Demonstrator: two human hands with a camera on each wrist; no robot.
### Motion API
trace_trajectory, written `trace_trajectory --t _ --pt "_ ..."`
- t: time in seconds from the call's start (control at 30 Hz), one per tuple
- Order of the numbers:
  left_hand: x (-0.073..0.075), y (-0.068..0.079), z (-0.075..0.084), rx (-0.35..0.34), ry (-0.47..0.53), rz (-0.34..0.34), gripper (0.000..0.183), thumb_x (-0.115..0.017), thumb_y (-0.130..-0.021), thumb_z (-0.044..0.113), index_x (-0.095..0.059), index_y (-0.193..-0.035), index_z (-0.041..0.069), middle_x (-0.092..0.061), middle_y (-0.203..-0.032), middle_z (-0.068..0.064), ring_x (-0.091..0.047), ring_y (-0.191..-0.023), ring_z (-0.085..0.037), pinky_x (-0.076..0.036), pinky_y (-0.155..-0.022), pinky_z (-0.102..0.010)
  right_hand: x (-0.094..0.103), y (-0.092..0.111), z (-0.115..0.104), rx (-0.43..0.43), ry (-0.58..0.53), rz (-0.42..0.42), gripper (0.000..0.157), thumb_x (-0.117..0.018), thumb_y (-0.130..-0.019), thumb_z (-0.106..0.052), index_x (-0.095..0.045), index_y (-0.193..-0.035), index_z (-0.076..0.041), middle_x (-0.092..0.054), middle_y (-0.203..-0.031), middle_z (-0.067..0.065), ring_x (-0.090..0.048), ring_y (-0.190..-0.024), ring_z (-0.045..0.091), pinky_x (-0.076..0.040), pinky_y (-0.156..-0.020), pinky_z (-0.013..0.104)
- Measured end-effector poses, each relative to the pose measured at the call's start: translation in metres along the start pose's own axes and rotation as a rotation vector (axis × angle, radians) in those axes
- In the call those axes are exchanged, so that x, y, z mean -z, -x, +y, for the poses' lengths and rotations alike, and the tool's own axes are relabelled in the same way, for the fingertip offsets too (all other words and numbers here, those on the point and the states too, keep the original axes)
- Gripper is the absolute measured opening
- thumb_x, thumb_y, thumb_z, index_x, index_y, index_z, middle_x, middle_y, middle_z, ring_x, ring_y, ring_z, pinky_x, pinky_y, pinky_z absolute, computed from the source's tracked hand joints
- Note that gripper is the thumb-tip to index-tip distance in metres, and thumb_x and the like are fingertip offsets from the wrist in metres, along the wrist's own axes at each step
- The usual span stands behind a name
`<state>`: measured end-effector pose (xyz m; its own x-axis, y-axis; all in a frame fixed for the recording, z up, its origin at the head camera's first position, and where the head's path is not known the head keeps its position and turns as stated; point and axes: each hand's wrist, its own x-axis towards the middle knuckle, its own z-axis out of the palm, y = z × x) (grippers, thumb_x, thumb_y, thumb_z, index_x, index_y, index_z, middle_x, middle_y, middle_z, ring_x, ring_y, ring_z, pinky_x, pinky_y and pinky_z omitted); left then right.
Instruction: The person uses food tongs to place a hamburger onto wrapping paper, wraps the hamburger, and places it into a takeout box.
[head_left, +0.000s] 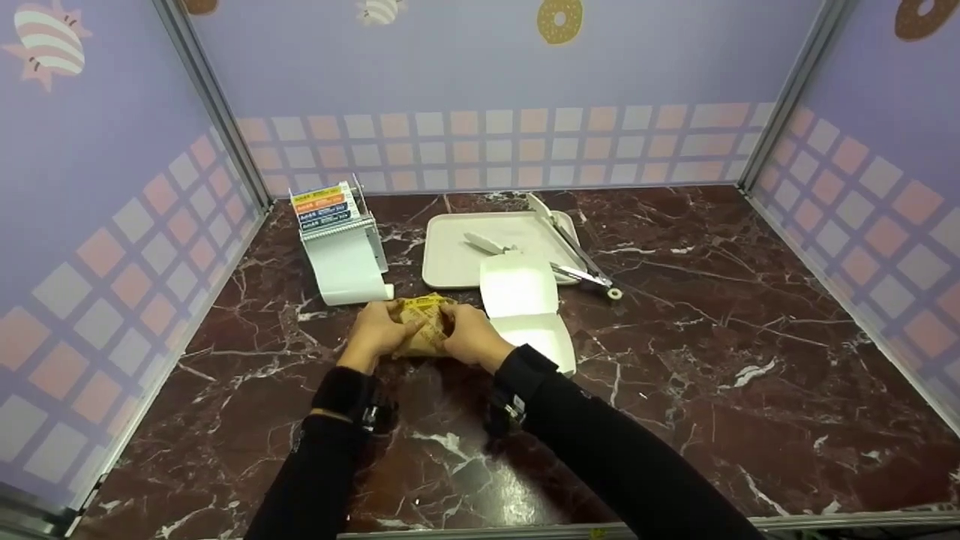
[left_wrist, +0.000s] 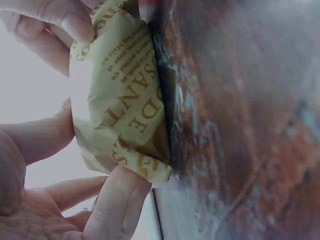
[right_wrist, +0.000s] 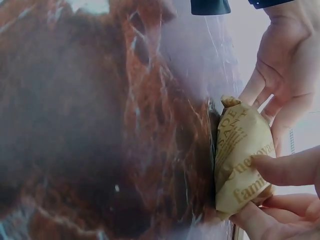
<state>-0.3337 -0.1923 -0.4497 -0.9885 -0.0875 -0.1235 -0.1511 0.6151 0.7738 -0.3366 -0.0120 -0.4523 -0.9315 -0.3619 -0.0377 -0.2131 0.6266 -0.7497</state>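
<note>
A small bundle wrapped in yellow paper [head_left: 424,326] with brown print sits on the table between the two hands. My left hand [head_left: 377,330] holds its left side, thumb on the near face. My right hand [head_left: 475,335] grips the right side. In the left wrist view, left fingers [left_wrist: 117,200] lie against a folded corner of the wrapper [left_wrist: 117,95] at its lower end. The right wrist view shows the right thumb [right_wrist: 287,167] pressing the printed paper [right_wrist: 242,155], with fingers under its lower end. What the paper encloses is hidden.
An open white clamshell box [head_left: 517,289] stands just right of the hands, overlapping a pale tray [head_left: 450,225]. Metal tongs with pale tips [head_left: 574,247] lie across the tray. Behind the left hand is a rack of colourful boxes [head_left: 326,206] with a white sheet [head_left: 345,266] hanging down.
</note>
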Motion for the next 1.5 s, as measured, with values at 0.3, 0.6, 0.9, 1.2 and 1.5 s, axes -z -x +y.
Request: trace_trajectory --t 0.3,0.6,0.9,1.2,1.5 --pt "-0.001 0.008 0.014 -0.023 0.187 -0.062 0.063 -0.077 -0.096 0.008 -0.050 -0.151 -0.010 -0.067 -0.118 -0.023 -0.060 -0.088 -0.018 -0.049 -0.067 -0.019 0.016 0.009 0.005 0.101 0.018 0.066 0.063 -0.084 -0.079 0.006 -0.066 -0.139 0.003 -0.073 -0.125 0.020 -0.067 -0.113 0.030 -0.055 -0.098 0.038" --pt "-0.011 0.028 0.072 -0.093 0.255 -0.101 0.057 -0.078 -0.092 0.001 -0.058 -0.146 -0.007 -0.072 -0.115 -0.019 -0.064 -0.089 -0.017 -0.057 -0.074 -0.021 0.074 0.040 0.002 0.118 -0.076 0.104 0.081 -0.085 -0.077 0.012 -0.052 -0.151 0.006 -0.055 -0.153 0.024 -0.065 -0.131 0.037 -0.057 -0.103 0.036" --pt "-0.053 0.040 0.095 -0.131 0.379 -0.187 0.054 -0.079 -0.089 -0.003 -0.063 -0.141 -0.005 -0.071 -0.117 -0.018 -0.065 -0.092 -0.018 -0.061 -0.077 -0.028 0.112 0.079 0.022 0.176 0.164 0.165 0.057 -0.088 -0.075 0.007 -0.070 -0.129 0.005 -0.075 -0.122 0.020 -0.072 -0.113 0.035 -0.060 -0.097 0.043" --pt "-0.081 0.043 0.093 -0.081 0.432 -0.253 0.056 -0.079 -0.090 -0.003 -0.061 -0.143 -0.007 -0.071 -0.116 -0.016 -0.067 -0.087 -0.017 -0.062 -0.082 -0.029 0.115 0.095 0.047 0.103 0.108 0.158 0.072 -0.088 -0.075 0.008 -0.061 -0.142 0.009 -0.068 -0.133 0.027 -0.072 -0.115 0.039 -0.060 -0.098 0.043" --pt "-0.089 0.048 0.080 -0.060 0.393 -0.253 0.051 -0.077 -0.089 -0.007 -0.063 -0.138 -0.009 -0.072 -0.108 -0.016 -0.068 -0.083 -0.018 -0.063 -0.075 -0.027 0.099 0.094 0.062 0.076 0.071 0.125 0.075 -0.089 -0.073 0.009 -0.058 -0.141 0.013 -0.060 -0.141 0.032 -0.068 -0.122 0.045 -0.058 -0.099 0.043"
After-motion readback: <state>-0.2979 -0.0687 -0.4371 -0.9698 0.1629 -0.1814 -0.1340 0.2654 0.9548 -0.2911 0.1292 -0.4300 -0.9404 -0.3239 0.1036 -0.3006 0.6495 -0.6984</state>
